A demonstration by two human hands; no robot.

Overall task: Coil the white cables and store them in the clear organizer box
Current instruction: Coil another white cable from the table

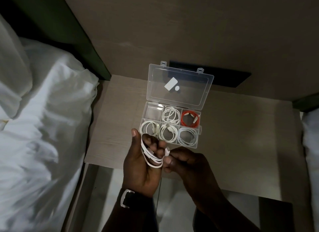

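Note:
The clear organizer box (pixel 199 129) lies open on the bedside table, its lid (pixel 179 84) folded back. Several of its compartments hold coiled white cables, such as the one in the back middle (pixel 170 114). One compartment holds a red cable (pixel 190 119), and the back left compartment (pixel 152 112) looks bare. In front of the box, a white cable (pixel 151 156) is wound in loops around the fingers of my left hand (pixel 143 164). My right hand (pixel 183 160) pinches the cable's plug end (pixel 167 152) beside those fingers.
The light wooden table (pixel 120 110) stands between a bed with white linen (pixel 43 119) on the left and more white bedding (pixel 310 145) on the right. A dark panel (pixel 229 78) sits on the wall behind the box. A watch (pixel 126 198) is on my left wrist.

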